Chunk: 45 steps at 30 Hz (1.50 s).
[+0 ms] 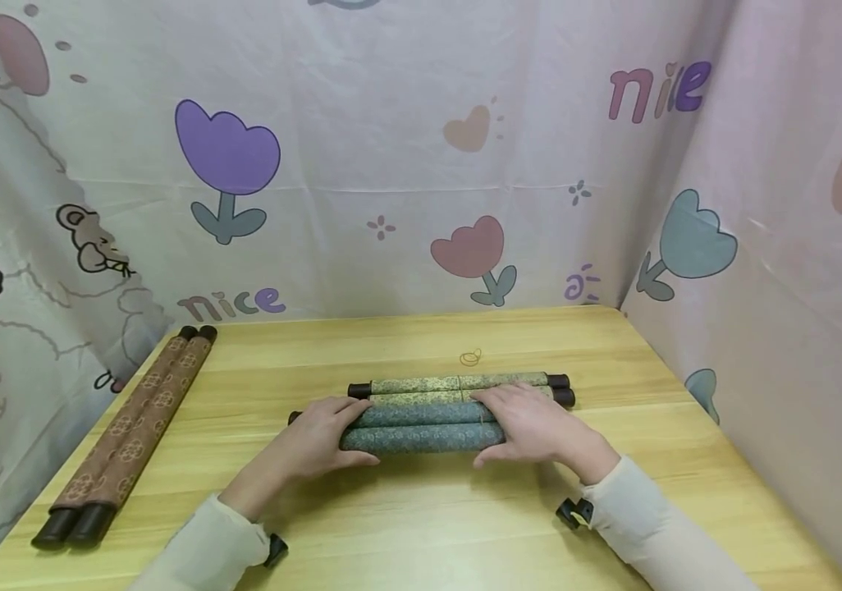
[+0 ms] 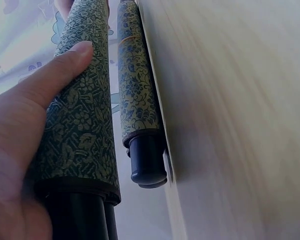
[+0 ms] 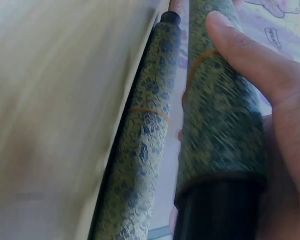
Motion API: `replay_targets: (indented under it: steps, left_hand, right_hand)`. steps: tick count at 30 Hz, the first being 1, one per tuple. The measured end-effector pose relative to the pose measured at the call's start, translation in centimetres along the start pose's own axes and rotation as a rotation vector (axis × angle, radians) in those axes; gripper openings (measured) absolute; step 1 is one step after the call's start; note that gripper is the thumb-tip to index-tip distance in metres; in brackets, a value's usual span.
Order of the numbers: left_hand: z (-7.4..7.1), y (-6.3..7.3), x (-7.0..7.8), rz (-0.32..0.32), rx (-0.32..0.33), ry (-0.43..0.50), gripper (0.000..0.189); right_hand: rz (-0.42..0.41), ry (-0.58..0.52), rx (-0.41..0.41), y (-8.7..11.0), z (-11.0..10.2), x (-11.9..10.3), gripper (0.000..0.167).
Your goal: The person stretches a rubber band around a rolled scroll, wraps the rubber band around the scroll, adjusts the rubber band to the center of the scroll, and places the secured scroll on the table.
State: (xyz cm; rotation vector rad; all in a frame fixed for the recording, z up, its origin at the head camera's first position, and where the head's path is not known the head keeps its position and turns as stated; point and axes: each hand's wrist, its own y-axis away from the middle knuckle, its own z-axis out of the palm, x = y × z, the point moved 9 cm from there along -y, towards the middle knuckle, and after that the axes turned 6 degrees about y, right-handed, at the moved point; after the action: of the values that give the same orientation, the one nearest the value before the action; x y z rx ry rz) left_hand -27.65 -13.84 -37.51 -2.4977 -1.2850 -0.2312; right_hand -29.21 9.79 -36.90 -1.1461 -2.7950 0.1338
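The left hand (image 1: 318, 439) and right hand (image 1: 535, 423) grip the teal scrolls (image 1: 421, 438); just beyond these lie yellow scrolls (image 1: 417, 384), well left, brown scrolls (image 1: 136, 419).

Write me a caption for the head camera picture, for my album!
Left hand and right hand grip blue-green rolls near yellowish rolls on a wood-grained table, brown rolls lying at left.

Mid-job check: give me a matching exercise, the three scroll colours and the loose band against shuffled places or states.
1. Brown scroll
2. Blue-green scroll
3. Yellow-green scroll
4. Loose band

A. Gripped by left hand and right hand
B. Looped on the table
C. Along the table's left side
D. Directly beyond the held scroll

Pairs: 1-C, 2-A, 3-D, 4-B
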Motion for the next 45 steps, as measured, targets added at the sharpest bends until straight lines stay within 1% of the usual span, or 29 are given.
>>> replay_targets:
  steps: [5, 10, 12, 17, 21, 31, 39, 42, 45]
  left_hand:
    - [-0.1, 0.1, -0.2, -0.001, 0.016, -0.015, 0.084]
    - [0.1, 0.1, -0.2, -0.003, 0.006, -0.004, 0.085]
    - [0.2, 0.1, -0.3, -0.008, 0.002, -0.001, 0.085]
    - [0.2, 0.1, -0.4, -0.024, 0.002, 0.013, 0.086]
    - [0.1, 0.1, -0.3, -0.034, -0.002, 0.026, 0.086]
    - [-0.1, 0.1, -0.4, -0.027, 0.016, 0.025, 0.087]
    - [-0.2, -0.1, 0.1, 0.001, 0.011, 0.017, 0.087]
    - [-0.3, -0.1, 0.2, 0.003, 0.016, 0.014, 0.086]
    - [0.1, 0.0, 0.3, 0.01, 0.003, 0.009, 0.085]
  right_hand:
    - [0.032, -0.021, -0.016, 0.2, 0.0, 0.6, 0.096]
    - [0.023, -0.018, -0.044, 0.2, 0.5, 0.4, 0.092]
    - [0.016, 0.002, -0.046, 0.2, 0.7, 0.3, 0.091]
    - [-0.002, 0.053, -0.013, 0.2, 0.5, 0.0, 0.087]
    - [-0.018, 0.07, 0.008, 0.2, 0.3, -0.1, 0.087]
    - [-0.043, 0.106, 0.084, -0.1, -0.3, -0.4, 0.084]
    - [-0.086, 0.121, 0.11, -0.5, -0.5, -1.3, 0.087]
    - [-0.07, 0.121, 0.111, -0.6, -0.5, -1.4, 0.089]
    - [-0.053, 0.117, 0.092, -0.5, -0.2, -1.4, 0.093]
